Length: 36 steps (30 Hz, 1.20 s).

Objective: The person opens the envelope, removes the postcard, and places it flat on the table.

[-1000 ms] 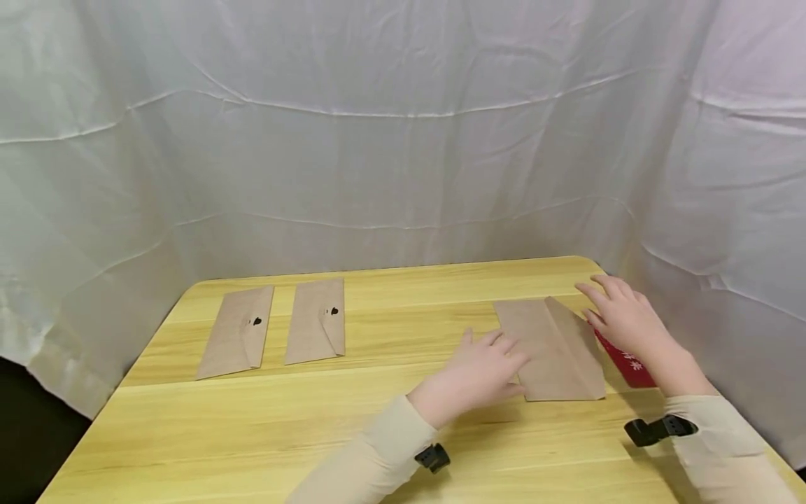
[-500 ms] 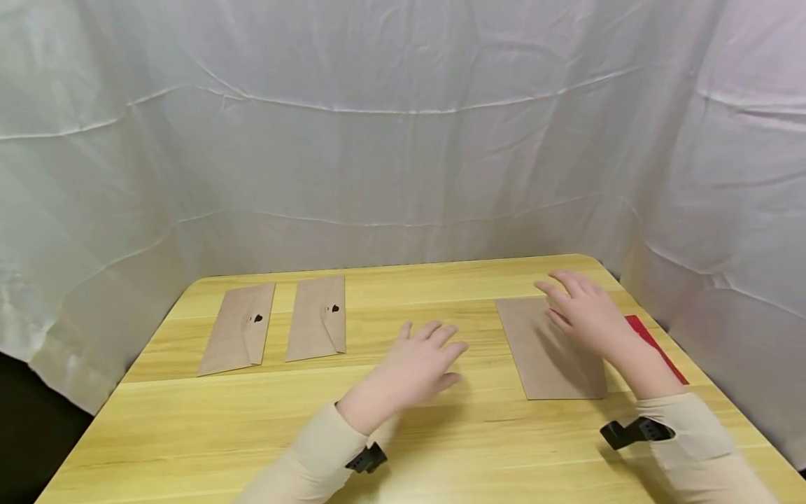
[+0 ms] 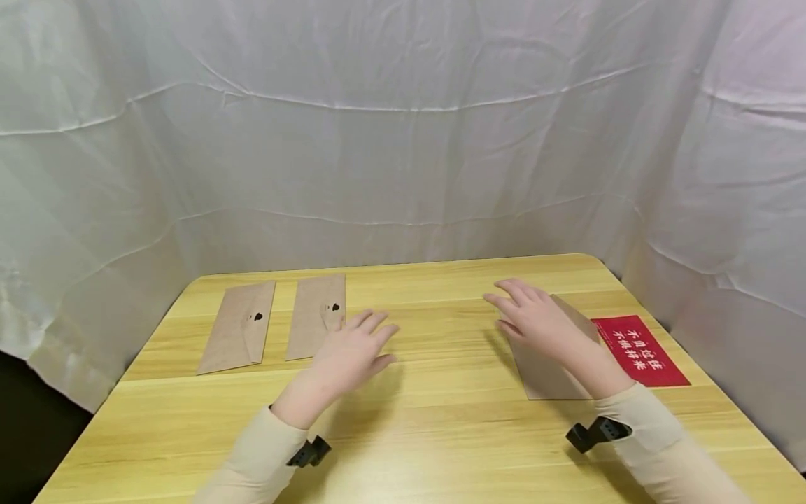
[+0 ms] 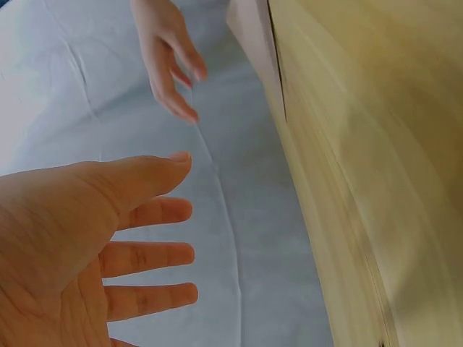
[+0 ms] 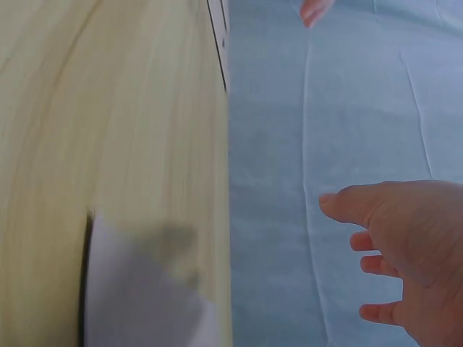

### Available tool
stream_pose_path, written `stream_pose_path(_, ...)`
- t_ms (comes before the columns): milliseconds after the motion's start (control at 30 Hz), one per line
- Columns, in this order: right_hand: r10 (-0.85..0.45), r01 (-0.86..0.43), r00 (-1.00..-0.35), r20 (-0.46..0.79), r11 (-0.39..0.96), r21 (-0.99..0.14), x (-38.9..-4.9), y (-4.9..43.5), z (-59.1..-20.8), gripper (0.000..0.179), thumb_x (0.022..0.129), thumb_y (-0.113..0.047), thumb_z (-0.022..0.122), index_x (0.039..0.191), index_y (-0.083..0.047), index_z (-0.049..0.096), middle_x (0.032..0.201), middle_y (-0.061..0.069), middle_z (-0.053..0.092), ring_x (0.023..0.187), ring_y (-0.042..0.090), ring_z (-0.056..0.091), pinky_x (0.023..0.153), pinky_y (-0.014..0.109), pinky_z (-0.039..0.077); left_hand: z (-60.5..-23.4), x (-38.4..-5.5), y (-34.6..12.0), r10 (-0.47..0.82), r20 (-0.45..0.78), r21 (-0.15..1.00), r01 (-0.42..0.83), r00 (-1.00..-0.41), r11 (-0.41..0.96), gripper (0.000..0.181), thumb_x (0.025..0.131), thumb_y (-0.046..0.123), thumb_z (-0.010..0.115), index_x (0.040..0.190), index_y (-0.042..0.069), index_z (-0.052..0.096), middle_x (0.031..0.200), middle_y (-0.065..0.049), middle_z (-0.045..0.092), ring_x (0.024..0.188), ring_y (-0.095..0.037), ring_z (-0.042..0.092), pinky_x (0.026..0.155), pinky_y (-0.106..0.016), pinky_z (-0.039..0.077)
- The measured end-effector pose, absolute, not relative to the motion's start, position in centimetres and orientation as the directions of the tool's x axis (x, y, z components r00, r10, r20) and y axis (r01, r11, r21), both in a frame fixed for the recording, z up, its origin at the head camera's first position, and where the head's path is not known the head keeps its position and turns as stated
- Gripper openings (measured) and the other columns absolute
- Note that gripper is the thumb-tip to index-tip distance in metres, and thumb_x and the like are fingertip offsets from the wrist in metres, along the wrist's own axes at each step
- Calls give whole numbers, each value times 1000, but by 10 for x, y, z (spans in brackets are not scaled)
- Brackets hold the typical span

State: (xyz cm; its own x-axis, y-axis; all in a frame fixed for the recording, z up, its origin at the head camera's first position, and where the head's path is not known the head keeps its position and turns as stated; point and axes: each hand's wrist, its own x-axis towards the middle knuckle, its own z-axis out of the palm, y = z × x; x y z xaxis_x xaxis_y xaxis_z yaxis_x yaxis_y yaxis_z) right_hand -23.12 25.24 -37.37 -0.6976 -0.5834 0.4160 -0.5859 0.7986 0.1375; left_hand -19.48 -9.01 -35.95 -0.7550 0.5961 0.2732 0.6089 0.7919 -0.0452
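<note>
In the head view my left hand (image 3: 343, 357) hovers over the table, its fingers spread and holding nothing. It overlaps the lower right corner of a brown paper envelope (image 3: 308, 318) with a folded flap and small black mark. My right hand (image 3: 541, 322) is held above another brown envelope (image 3: 550, 378) and hides much of it, so its flap cannot be made out. Both wrist views show relaxed, spread fingers: the left hand (image 4: 87, 231) and the right hand (image 5: 405, 253) have nothing in them. A red card (image 3: 642, 350) with white characters lies right of the right envelope.
A further brown envelope (image 3: 236, 329) with a black mark lies at the far left of the wooden table (image 3: 428, 434). White curtains (image 3: 390, 140) hang behind the table and along both sides.
Both hands have moved left: the left hand from beside the right envelope towards the left envelopes, the right from over the red card to above the right envelope. The red card is uncovered now.
</note>
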Motion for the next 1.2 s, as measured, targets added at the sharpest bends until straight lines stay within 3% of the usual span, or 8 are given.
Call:
stream_pose_path(167, -641, -633, -646, 416, 753, 177, -236, 226, -382, 49, 86, -22, 74, 130, -11, 58, 135, 21, 54, 126, 41, 52, 96, 59, 48, -359, -209, -116, 549, 308, -38, 567, -777, 823, 47, 91, 42, 65, 130, 15, 60, 139, -11, 56, 127, -36, 53, 101, -66, 41)
stream_pose_path(600, -690, -700, -690, 219, 713, 38, -230, 146, -388, 50, 97, -33, 59, 142, -14, 49, 149, 17, 43, 138, 37, 41, 107, 58, 40, -366, -246, -173, 439, 386, 43, 491, -812, 870, 44, 93, 30, 66, 132, 11, 58, 134, -13, 59, 127, -35, 53, 102, -67, 39)
stream_pose_path(867, -700, -702, -712, 60, 711, -46, -235, 105, -396, 55, 101, -40, 48, 151, -18, 37, 159, 10, 29, 147, 32, 28, 117, 56, 27, -381, -262, -192, 380, 303, 102, 426, -874, 899, 49, 95, 35, 61, 138, 12, 53, 142, -16, 52, 138, -40, 40, 110, -69, 27)
stream_pose_path(1200, -711, -711, -703, -13, 703, -24, -241, 59, -400, 60, 101, -45, 46, 154, -20, 31, 162, 3, 25, 150, 25, 22, 119, 52, 25, -394, -271, -215, 311, 165, 142, 334, -936, 932, 64, 92, 36, 65, 145, 11, 43, 150, -23, 40, 142, -48, 29, 110, -73, 17)
